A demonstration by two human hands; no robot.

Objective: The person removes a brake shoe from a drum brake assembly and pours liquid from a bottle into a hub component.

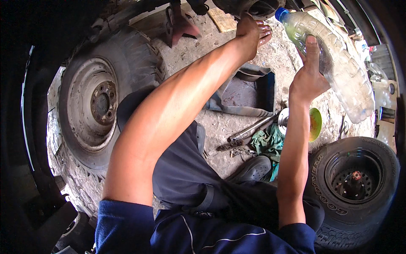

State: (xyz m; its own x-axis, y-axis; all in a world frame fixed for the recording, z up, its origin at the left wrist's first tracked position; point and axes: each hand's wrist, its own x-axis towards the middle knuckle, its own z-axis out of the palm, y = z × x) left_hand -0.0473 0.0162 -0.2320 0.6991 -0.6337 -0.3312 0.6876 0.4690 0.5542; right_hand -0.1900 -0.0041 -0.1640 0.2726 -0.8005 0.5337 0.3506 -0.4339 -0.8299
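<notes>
My right hand (311, 74) is wrapped round a large clear plastic bottle (344, 63) with a blue cap. The bottle is tilted, its capped end up and to the left, and a greenish tint shows near its neck. At the top, my left hand (253, 36) is raised with its fingers stretched out and apart from the bottle. Nothing shows in that hand, and its fingertips look dark and wet. Just above it hangs a dark round metal part (262, 7), which the hand is close to; I cannot tell whether they touch.
Below my hands lies a blue-edged open tray (272, 91) with a dirty bottom. Near my shoe are metal rods (253, 129), a green rag (268, 142) and a yellow-green bowl (315, 125). A mounted wheel (99, 101) stands left; a tyre (355, 190) lies right. A reddish stand (184, 29) is behind.
</notes>
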